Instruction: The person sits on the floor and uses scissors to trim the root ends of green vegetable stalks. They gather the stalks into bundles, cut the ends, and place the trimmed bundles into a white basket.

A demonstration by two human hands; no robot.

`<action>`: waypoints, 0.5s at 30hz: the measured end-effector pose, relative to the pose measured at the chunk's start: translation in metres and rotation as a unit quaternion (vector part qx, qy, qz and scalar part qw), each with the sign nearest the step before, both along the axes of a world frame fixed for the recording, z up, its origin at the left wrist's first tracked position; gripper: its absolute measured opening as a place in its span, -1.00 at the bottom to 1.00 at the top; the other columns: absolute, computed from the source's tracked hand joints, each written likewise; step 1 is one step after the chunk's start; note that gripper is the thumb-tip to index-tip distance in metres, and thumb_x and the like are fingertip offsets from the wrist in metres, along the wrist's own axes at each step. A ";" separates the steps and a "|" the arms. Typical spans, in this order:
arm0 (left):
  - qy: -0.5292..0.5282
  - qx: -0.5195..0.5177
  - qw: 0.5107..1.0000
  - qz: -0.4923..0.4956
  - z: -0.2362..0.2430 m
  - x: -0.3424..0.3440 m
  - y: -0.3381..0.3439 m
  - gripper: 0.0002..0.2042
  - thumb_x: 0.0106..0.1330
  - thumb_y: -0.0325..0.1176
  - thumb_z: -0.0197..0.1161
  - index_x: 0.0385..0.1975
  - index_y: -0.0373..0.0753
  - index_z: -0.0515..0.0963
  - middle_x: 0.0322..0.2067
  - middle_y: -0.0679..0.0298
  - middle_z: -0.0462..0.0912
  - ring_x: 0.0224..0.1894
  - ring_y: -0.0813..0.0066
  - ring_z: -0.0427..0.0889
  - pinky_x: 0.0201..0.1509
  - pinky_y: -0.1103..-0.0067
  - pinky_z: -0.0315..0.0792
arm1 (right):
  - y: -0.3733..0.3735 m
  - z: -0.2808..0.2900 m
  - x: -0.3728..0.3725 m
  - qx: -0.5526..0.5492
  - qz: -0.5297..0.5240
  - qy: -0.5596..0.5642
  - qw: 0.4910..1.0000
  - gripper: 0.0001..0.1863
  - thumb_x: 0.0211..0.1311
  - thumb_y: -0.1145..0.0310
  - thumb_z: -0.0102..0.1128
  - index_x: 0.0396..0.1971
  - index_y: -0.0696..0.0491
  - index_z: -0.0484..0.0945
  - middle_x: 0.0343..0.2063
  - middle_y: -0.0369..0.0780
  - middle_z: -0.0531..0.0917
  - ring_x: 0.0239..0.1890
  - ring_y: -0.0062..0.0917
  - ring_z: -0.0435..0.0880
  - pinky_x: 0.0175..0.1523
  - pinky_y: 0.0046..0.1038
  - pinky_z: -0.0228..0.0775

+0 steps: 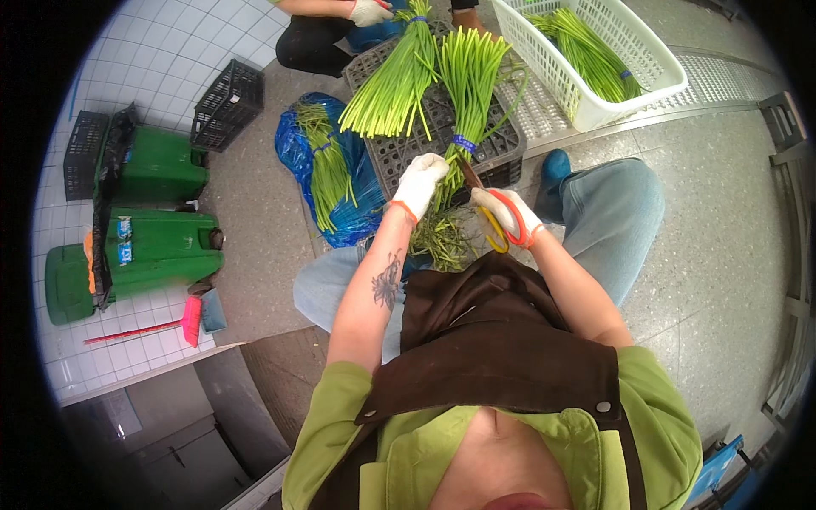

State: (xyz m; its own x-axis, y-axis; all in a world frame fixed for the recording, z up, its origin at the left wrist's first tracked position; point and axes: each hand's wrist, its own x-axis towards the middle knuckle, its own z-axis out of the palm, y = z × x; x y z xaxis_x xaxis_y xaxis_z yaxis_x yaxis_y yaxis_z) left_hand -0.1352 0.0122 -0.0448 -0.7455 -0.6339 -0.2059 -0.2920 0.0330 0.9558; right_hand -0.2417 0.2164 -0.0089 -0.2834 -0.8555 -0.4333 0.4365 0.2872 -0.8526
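Observation:
My gloved left hand (422,181) is closed on the lower end of a green stalk bunch (466,76) bound with a purple band. My gloved right hand (515,217) grips scissors (495,217) with red and yellow handles, their blades against the stalks below the band. Another bunch (382,89) lies to the left on the upturned dark plastic crate (382,157). Loose trimmings (438,242) lie below my hands. A blue bag (291,149) with more stalks (327,170) lies left of the crate.
A white basket (650,68) holds stalks at upper right. A co-worker's gloved hand (370,13) shows at the top, near another person's hand (472,21). Green bins (161,246), black crates (225,102) and a pink broom (191,323) stand on the left. Metal railing (786,255) lines the right.

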 end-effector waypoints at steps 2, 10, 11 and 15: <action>0.033 0.101 0.994 0.015 0.007 0.004 0.005 -0.88 0.24 -0.38 0.22 -0.30 -0.26 0.55 -0.36 0.32 0.55 -0.24 0.50 0.49 -0.06 0.54 0.36 | -0.003 -0.003 -0.001 -0.004 -0.008 0.003 1.000 -0.63 0.39 0.13 0.11 -0.46 0.14 0.49 -0.77 -0.25 0.46 -0.82 -0.58 0.37 -0.68 -0.49 0.16; 0.053 0.038 0.992 0.110 0.002 0.046 -0.018 -0.89 0.16 -0.49 0.29 -0.35 -0.29 0.52 -0.42 0.27 0.64 -0.39 0.45 0.62 -0.19 0.48 0.51 | 0.015 0.000 0.013 0.035 -0.012 -0.027 0.999 -0.71 0.29 0.17 0.26 -0.45 0.08 0.48 -0.64 -0.34 0.45 -0.67 -0.69 0.39 -0.59 -0.56 0.20; 0.022 0.128 0.973 0.190 -0.006 0.060 -0.032 -0.88 0.11 -0.47 0.29 -0.38 -0.30 0.53 -0.44 0.26 0.66 -0.41 0.43 0.64 -0.30 0.45 0.51 | 0.016 -0.005 0.014 0.040 -0.012 -0.020 0.999 -0.71 0.29 0.17 0.26 -0.43 0.09 0.49 -0.63 -0.34 0.46 -0.64 -0.68 0.41 -0.57 -0.55 0.24; -0.344 -0.035 0.936 -0.059 0.053 0.071 -0.008 -0.75 0.21 -0.23 0.16 -0.51 -0.31 0.59 -0.40 0.07 0.70 -0.27 0.36 0.68 -0.23 0.43 0.51 | 0.018 0.000 0.007 0.067 -0.034 0.044 0.996 -0.71 0.26 0.15 0.29 -0.35 0.11 0.56 -0.58 -0.33 0.52 -0.56 -0.66 0.48 -0.48 -0.53 0.38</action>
State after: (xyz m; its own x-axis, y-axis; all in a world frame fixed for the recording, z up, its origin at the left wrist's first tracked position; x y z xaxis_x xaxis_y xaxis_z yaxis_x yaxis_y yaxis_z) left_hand -0.0647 0.0041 0.0082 -0.5169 -0.5851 -0.6248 -0.8286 0.1586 0.5369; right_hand -0.2349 0.2341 -0.0085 -0.3810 -0.7694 -0.5127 0.3837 0.3729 -0.8448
